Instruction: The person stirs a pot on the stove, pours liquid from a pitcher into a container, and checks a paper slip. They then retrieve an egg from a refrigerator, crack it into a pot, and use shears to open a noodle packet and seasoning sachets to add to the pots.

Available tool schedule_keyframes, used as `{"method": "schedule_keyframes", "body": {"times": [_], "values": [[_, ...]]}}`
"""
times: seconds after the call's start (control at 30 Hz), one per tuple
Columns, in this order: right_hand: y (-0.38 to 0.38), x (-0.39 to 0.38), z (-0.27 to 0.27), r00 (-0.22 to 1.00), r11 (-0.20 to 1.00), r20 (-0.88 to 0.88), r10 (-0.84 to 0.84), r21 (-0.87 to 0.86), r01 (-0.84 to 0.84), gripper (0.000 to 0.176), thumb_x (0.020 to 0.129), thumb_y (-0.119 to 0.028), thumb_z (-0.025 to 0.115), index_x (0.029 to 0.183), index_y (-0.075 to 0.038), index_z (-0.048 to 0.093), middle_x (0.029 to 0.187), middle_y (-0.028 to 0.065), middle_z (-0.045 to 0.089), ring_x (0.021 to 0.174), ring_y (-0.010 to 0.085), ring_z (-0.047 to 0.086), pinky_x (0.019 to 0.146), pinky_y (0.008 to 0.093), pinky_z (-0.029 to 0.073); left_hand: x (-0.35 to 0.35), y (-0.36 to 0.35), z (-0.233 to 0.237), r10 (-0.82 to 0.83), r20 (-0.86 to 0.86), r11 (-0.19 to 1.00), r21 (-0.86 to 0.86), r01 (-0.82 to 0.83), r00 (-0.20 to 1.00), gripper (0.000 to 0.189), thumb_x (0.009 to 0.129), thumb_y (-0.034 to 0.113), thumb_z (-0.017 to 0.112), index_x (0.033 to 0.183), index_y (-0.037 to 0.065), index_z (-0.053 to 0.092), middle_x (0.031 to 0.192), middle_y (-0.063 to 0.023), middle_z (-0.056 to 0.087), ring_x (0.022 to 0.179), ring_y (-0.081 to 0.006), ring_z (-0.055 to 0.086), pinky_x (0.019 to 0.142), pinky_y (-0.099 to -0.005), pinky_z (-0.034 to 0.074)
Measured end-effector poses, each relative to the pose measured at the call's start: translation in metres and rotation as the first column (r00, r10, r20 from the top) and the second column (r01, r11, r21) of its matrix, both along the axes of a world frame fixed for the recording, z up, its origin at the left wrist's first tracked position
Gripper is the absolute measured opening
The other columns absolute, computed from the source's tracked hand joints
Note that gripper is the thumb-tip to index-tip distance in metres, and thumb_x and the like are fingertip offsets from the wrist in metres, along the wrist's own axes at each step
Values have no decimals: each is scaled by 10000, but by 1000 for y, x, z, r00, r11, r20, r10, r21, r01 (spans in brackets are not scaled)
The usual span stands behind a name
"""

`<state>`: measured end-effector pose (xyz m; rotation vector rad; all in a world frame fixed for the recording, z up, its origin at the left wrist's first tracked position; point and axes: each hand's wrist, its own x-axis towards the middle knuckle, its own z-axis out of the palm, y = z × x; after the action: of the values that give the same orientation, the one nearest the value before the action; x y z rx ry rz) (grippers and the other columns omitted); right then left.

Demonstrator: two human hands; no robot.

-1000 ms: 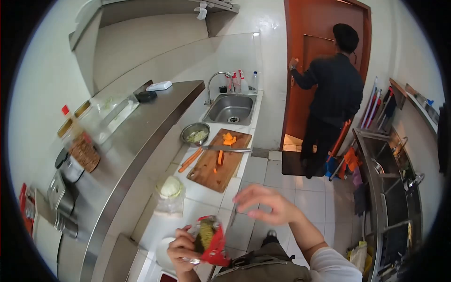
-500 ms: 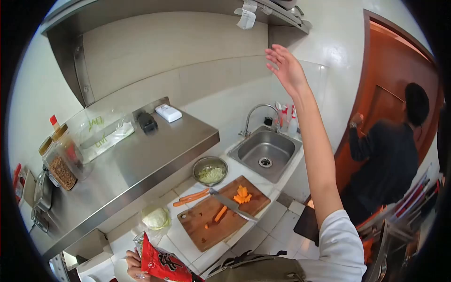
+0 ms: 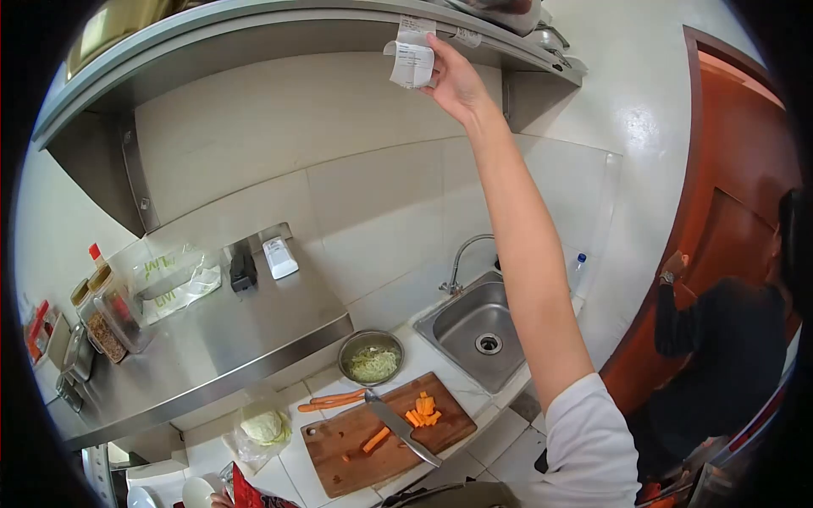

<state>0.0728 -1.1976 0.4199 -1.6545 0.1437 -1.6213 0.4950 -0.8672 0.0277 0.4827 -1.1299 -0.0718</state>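
Raised high, my right hand has its fingers closed on a white paper receipt that hangs from the edge of the upper metal shelf. My left hand shows only as a sliver at the bottom edge, gripping a red packet that is mostly cut off by the frame. Beyond the packet lies a cabbage in clear plastic. A wooden cutting board carries a knife and cut carrot pieces.
Whole carrots lie beside the board, near a metal bowl of shredded vegetable. A sink is at the right. Jars and a plastic pack stand on the steel shelf. Another person is by the brown door.
My right hand has moved up and left from open air to grip the receipt. The view has tilted up, so the red packet and left hand sit lower, mostly out of frame.
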Motion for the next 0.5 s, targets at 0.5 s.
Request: {"method": "schedule_keyframes", "body": {"times": [0.5], "values": [[-3,7,-4,946,926,79,-315,-191,324,356,780,-197,684,1094,-71,573,1003,37,637,926,120,555,807,286,404,-27,3,8,140,28,990,25,-140,990,353,712,357,722,706,109,472,731,-18,378,827,-198,361,741,-397,359]]}}
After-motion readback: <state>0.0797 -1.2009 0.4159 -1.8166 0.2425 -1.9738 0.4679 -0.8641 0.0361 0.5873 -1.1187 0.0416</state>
